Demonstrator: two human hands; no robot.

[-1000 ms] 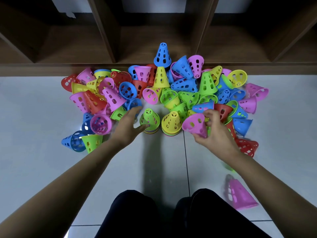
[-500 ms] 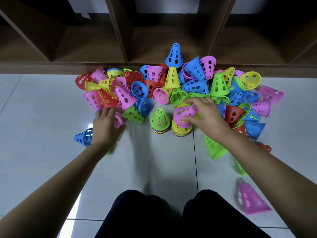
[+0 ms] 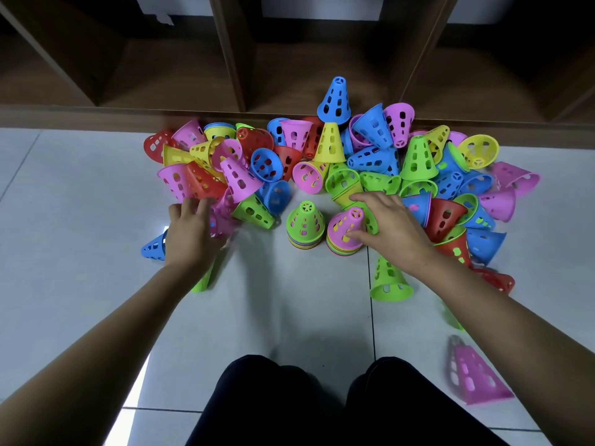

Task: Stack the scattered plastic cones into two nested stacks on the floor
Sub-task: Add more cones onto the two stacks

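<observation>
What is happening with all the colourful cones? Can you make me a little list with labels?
Place: tiled floor in front of wooden shelving
Left stack: green cone on top
Right stack: pink cone on top
Pile: loose pink, blue, green, yellow and red cones behind the stacks
Right hand: thumb touches the right stack's top cone
Left hand: at the pile's left edge by a blurred pink cone; grip unclear
Strays: stray green cone and stray pink cone, nearer the person
</observation>
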